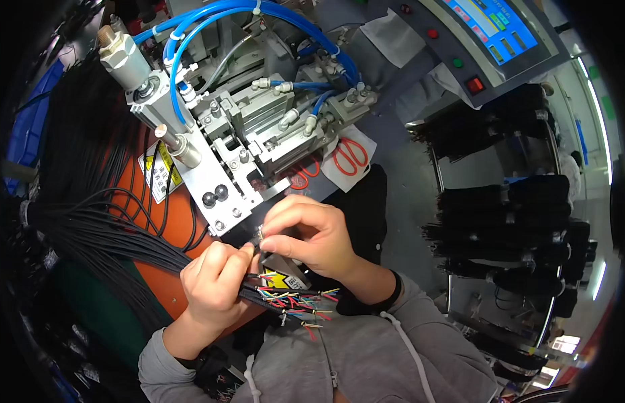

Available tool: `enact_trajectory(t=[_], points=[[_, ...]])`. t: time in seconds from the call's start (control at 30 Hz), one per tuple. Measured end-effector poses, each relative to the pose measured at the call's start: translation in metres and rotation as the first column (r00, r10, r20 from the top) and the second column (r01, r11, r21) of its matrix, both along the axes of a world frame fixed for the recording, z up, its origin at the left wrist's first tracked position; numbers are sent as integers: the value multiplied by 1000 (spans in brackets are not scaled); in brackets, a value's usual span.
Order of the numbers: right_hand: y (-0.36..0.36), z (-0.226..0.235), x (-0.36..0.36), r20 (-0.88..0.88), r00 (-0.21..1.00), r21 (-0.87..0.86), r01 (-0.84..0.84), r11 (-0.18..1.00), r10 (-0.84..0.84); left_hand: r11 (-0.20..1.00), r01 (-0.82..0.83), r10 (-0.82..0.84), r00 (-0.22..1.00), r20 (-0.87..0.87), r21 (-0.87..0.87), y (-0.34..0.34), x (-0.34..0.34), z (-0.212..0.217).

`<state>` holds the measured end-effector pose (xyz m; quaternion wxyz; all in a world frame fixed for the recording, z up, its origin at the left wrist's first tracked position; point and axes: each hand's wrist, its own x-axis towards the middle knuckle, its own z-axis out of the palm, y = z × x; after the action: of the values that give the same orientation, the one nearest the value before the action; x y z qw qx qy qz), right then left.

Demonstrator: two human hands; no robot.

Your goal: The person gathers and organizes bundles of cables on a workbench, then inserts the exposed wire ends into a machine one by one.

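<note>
Grey zip hoodie (pixel 285 366); pneumatic machine (pixel 204 176) ahead.
Left hand (pixel 215 277) curled closed over black cables (pixel 155 250), probably steadying them; right hand (pixel 314 236) pinching small pale piece (pixel 261 234), kind unclear.

Grey counter (pixel 401 99): silver metal machine with blue hoses (pixel 275 134) standing on it; white paper sheet (pixel 336 183) beside, red-looped handles (pixel 350 157) on top. Left, flat orange surface (pixel 153 281), slim black cables (pixel 146 243) strewn across.
</note>
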<state>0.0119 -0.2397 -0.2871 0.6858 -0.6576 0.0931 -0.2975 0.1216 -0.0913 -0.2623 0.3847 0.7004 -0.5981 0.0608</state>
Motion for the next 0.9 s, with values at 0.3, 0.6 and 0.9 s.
enact_trajectory(t=[0.3,0.6,0.9], points=[[-9,13,-10,-119,982,-671,31,741,-149,994,-33,16,987,159,101,4,2,-6],[-25,-4,-13,-334,931,-139,-207,968,151,987,-11,-22,979,202,158,1,-7,-7],[-10,-18,4,-235,962,-641,-48,766,-136,953,-126,27,941,336,275,0,-11,-20]])
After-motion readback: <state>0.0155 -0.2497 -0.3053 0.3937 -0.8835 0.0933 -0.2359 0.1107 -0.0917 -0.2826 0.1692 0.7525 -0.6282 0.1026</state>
